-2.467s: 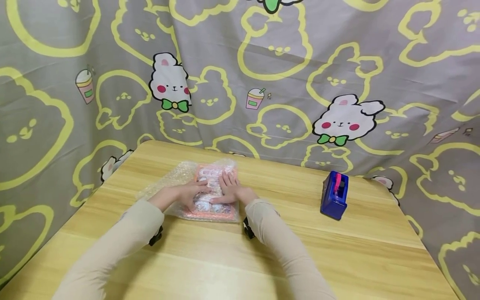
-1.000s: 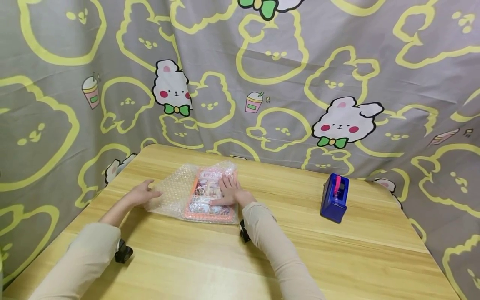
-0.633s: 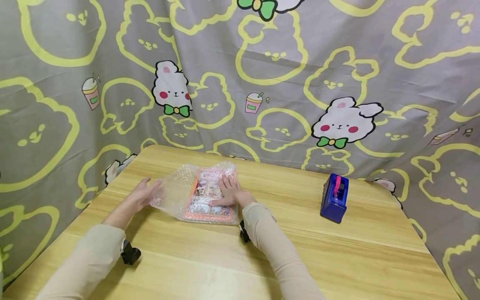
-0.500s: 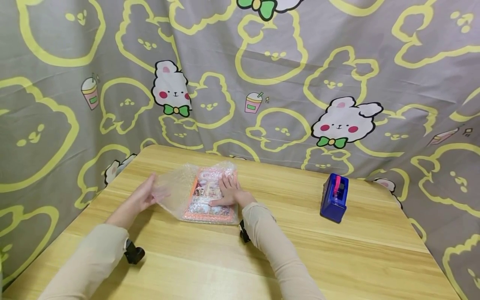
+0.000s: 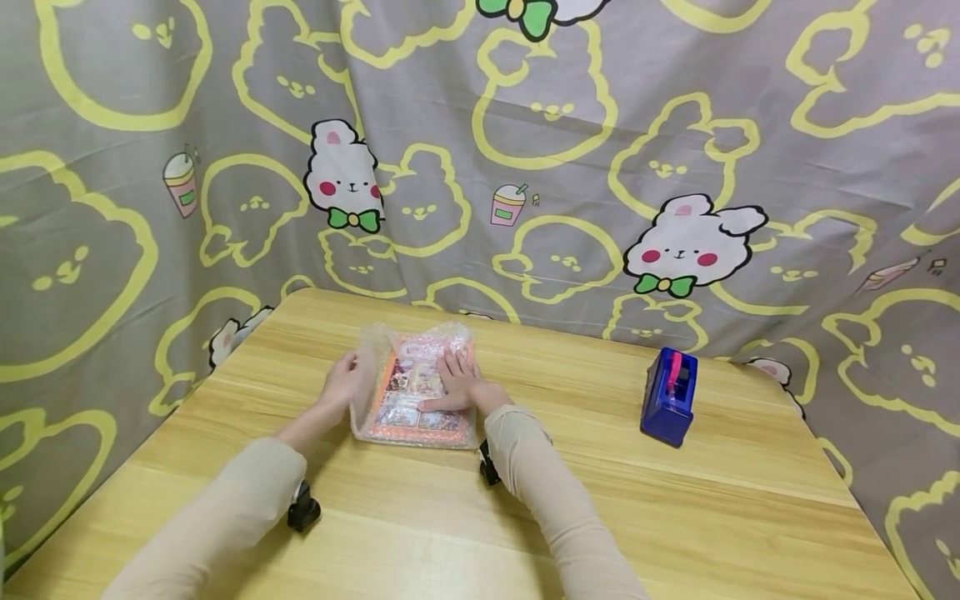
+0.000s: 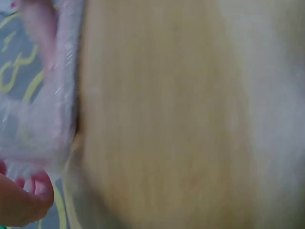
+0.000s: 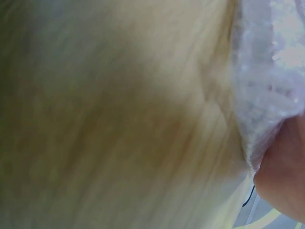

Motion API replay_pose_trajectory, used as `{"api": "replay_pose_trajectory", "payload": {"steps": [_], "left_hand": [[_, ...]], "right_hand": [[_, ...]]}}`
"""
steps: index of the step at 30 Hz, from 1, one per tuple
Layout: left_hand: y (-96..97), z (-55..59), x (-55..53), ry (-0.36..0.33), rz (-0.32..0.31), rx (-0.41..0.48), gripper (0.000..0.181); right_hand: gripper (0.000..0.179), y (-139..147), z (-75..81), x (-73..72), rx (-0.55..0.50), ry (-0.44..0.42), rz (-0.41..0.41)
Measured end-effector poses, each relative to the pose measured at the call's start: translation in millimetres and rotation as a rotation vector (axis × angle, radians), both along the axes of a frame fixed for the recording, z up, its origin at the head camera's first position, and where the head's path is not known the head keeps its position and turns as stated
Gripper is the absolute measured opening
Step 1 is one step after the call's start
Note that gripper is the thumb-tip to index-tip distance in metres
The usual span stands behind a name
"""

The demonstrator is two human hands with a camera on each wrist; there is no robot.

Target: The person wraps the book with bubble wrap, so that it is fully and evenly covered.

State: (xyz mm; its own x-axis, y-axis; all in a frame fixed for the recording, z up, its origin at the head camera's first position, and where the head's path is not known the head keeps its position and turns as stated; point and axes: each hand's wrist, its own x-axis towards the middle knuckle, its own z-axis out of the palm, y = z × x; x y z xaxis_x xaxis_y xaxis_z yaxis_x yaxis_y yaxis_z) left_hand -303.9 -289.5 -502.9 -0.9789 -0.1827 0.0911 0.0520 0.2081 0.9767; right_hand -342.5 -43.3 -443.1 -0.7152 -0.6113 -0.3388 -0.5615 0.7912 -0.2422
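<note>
A flat orange-and-pink rectangular item with printed pictures (image 5: 401,414) lies on the table, wrapped in clear bubble wrap (image 5: 367,367). My right hand (image 5: 459,385) presses flat on its right half, over the wrap, fingers spread. At the left side, my left hand (image 5: 341,383) holds the loose flap of wrap, which stands raised and bends over toward the item; some fingertips are hidden behind the film. In the left wrist view the curled fingers of the left hand (image 6: 28,198) show at the edge of the wrap (image 6: 66,95).
A blue tape dispenser (image 5: 663,408) with a pink roll (image 5: 675,367) stands on the right part of the wooden table (image 5: 420,525). A grey patterned curtain (image 5: 435,108) hangs behind and along the sides. Small black cameras sit at both wrists.
My left hand came off the item, moved out to the left edge of the wrap, took the flap, and has brought it up and rightward. The right hand stays in place.
</note>
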Motion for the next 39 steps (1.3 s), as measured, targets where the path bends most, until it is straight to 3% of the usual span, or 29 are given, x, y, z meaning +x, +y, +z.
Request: {"api": "replay_pose_trajectory", "payload": {"steps": [3,4,8,11,16,21,25,31,39], "left_hand": [[30.3,24.8,13.0,-0.109,0.018,-0.123,0.054],[42.6,39.0,20.9,-0.165,0.008,-0.158,0.056],[63.7,55.2,32.5,-0.187,-0.089,-0.192,0.062],[70.8,57.7,35.4,-0.175,-0.159,-0.241,0.064],[77.3,54.5,33.9,-0.166,-0.212,-0.315,0.061],[84.2,53.4,30.8,-0.195,-0.239,-0.384,0.059],[88.2,53.8,28.7,-0.210,-0.250,-0.450,0.058],[87.9,53.3,27.6,-0.220,-0.291,-0.481,0.064],[86.0,54.4,26.9,-0.235,-0.364,-0.538,0.071]], "right_hand": [[0.103,0,-0.7,-0.2,-0.003,0.009,0.002],[0.103,0,-0.8,-0.1,-0.004,0.011,0.002],[0.103,0,-0.5,0.7,-0.004,0.019,0.002],[0.102,-1,-0.2,1.6,-0.007,0.019,0.002],[0.102,-1,-1.7,0.2,-0.019,0.008,0.011],[0.077,1,-5.0,-5.6,-0.060,-0.018,0.013],[0.062,2,-6.0,-9.9,-0.170,-0.083,-0.035],[0.063,4,-4.1,-12.6,-0.324,-0.190,-0.109],[0.074,12,1.0,-19.7,-0.230,-0.221,0.036]]}}
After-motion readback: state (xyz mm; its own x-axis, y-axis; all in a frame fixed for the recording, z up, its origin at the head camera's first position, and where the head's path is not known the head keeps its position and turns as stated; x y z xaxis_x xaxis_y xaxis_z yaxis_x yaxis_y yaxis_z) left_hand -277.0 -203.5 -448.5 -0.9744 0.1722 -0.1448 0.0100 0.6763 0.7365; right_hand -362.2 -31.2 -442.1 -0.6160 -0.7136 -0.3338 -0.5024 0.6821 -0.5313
